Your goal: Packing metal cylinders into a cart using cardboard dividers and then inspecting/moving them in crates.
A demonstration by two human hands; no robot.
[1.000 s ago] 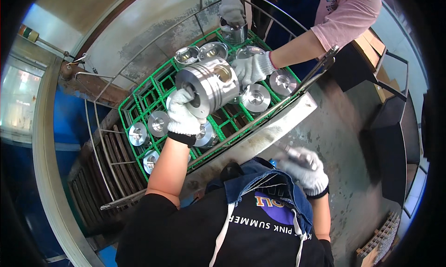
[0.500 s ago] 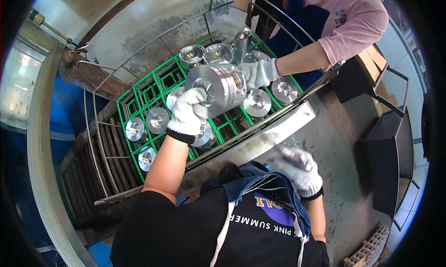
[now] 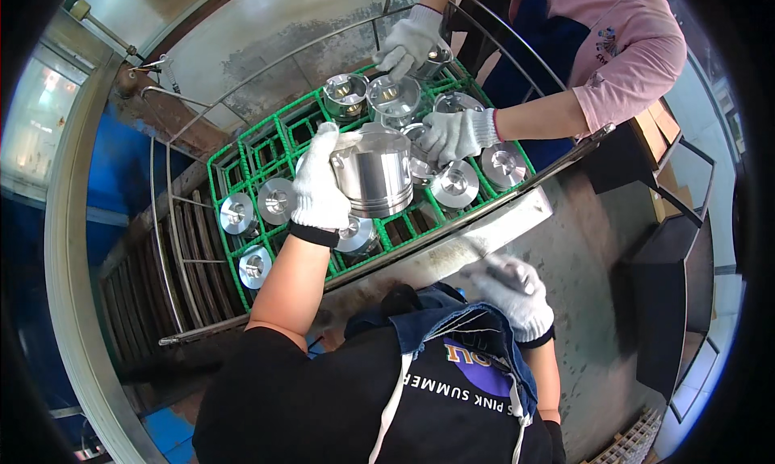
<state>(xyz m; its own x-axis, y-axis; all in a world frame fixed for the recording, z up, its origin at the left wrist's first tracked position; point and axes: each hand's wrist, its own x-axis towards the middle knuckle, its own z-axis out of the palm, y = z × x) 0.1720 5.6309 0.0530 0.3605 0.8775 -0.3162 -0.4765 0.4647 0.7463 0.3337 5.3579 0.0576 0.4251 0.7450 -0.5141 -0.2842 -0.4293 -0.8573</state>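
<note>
My left hand (image 3: 321,183), in a white knitted glove, grips a shiny metal piston (image 3: 375,172) from its left side, held above a green crate. The grooved end of the piston points down toward me. My right hand (image 3: 517,298), also gloved, is held low in front of my chest, closed around a dark, slim thing too blurred to name. Several pistons stand in the green wire crate (image 3: 242,160), among them one piston (image 3: 454,184) to the right of the held one. Others are partly hidden by hands.
Across the crate a co-worker in a pink top has one gloved hand (image 3: 410,42) at the far pistons and another gloved hand (image 3: 456,134) close beside my piston. A metal rail (image 3: 266,72) curves round the crate. Black bins (image 3: 666,286) stand at the right.
My left hand has turned the piston, so its flat face no longer shows and its side does. The co-worker's hands have shifted among the pistons. My right hand stays low, moved slightly.
</note>
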